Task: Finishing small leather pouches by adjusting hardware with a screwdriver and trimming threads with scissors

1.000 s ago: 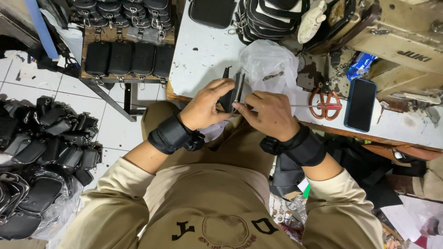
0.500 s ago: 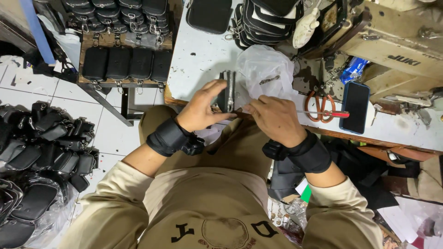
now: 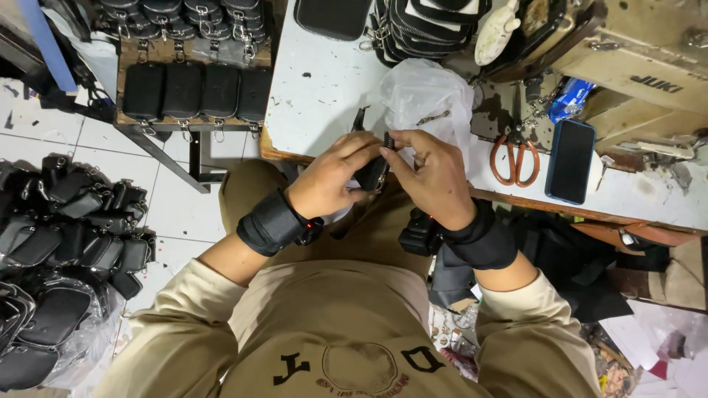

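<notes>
Two bare hands meet over the near edge of a white, paint-scuffed worktable point(image 3: 317, 96), which fills the upper middle of the view. Behind it on the right stands a cream-coloured industrial sewing machine point(image 3: 627, 88). To the left, on the tiled floor, lies a large heap of black zipped leather pouches point(image 3: 66, 243), and a wooden rack point(image 3: 192, 121) beside the table carries a row of four more black pouches point(image 3: 195, 90) with others crowded behind them. At the table's far edge a stack of black zipped cases point(image 3: 424, 26) leans beside a single flat black case point(image 3: 332, 16). A crumpled clear plastic bag point(image 3: 428, 99) sits on the table just beyond the hands. Right of it rest a dark smartphone point(image 3: 569, 161), lying face up, and a pair of orange-handled scissors point(image 3: 515, 158), touching or nearly touching the phone's left side.

Both wrists wear black straps. The left hand point(image 3: 332, 184) cups a small black leather pouch point(image 3: 371, 175) from below and the side, fingers curled closed around it. The right hand point(image 3: 435, 177) pinches the pouch's top edge between thumb and fingertips, a narrow grip. The pouch is held upright between the two hands, just off the table's front edge and above the person's lap, mostly hidden by the fingers.
</notes>
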